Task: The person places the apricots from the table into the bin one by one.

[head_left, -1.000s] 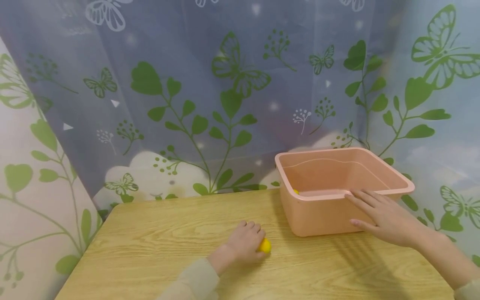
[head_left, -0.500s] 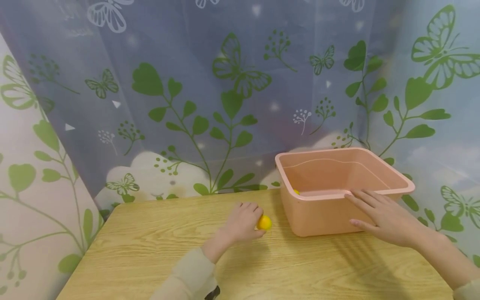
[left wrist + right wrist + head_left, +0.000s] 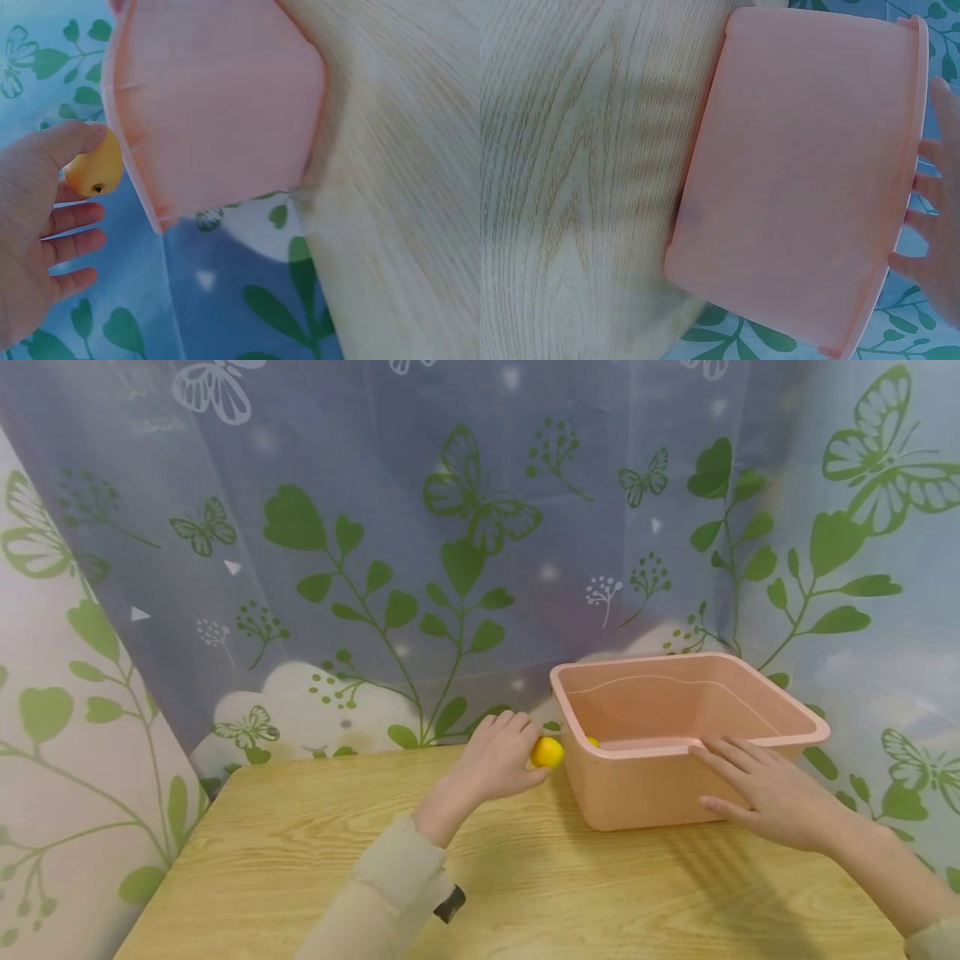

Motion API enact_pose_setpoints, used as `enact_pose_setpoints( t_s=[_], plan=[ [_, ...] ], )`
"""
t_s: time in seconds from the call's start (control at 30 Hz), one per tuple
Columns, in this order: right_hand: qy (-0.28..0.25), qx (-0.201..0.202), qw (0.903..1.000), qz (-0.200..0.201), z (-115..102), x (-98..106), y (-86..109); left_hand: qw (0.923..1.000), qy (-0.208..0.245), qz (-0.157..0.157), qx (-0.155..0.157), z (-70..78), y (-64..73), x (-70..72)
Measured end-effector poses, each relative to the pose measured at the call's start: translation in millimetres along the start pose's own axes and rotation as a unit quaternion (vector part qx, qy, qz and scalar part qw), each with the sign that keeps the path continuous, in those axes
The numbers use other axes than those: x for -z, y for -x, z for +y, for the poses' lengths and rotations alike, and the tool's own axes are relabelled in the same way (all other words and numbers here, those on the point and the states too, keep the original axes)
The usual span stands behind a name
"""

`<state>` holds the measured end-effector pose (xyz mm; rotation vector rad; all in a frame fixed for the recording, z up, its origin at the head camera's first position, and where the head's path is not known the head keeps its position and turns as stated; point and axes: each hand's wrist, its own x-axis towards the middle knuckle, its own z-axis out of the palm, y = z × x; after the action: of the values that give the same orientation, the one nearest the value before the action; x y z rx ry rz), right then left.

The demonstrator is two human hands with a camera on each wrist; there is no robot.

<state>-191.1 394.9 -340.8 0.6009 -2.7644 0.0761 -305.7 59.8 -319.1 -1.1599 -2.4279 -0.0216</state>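
Note:
In the head view, my left hand (image 3: 501,758) holds a small yellow fruit (image 3: 547,752) just left of a pink plastic basin (image 3: 622,793). The left wrist view shows this fruit (image 3: 96,166) pinched by thumb and fingers, a dark stem spot on its end; its exact kind is unclear. Held above the table, it is near the basin's rim. My right hand (image 3: 772,793) rests its extended fingers on the basin's front rim, and the right wrist view shows those fingertips (image 3: 922,184) at the edge. Inside the basin, a bit of another yellow thing (image 3: 593,742) shows, mostly hidden by the wall.
Beneath everything is a wood-grain table (image 3: 300,852). A curtain-like cloth (image 3: 360,610) printed with leaves and butterflies hangs behind the table and along its sides. A black band (image 3: 450,903) shows at the left sleeve.
My left hand has lifted the yellow fruit off the table and carried it forward, up to the basin's left side. The right hand and the basin have stayed in place.

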Motion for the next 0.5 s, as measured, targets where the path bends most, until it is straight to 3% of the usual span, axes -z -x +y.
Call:
enact_pose_setpoints(
  t_s=[0.5],
  plan=[
    [0.001,0.005,1.0000,0.002,0.6,-1.1,-0.6,0.9999,-0.002,-0.009,0.006,19.7,-35.2,19.8]
  ],
)
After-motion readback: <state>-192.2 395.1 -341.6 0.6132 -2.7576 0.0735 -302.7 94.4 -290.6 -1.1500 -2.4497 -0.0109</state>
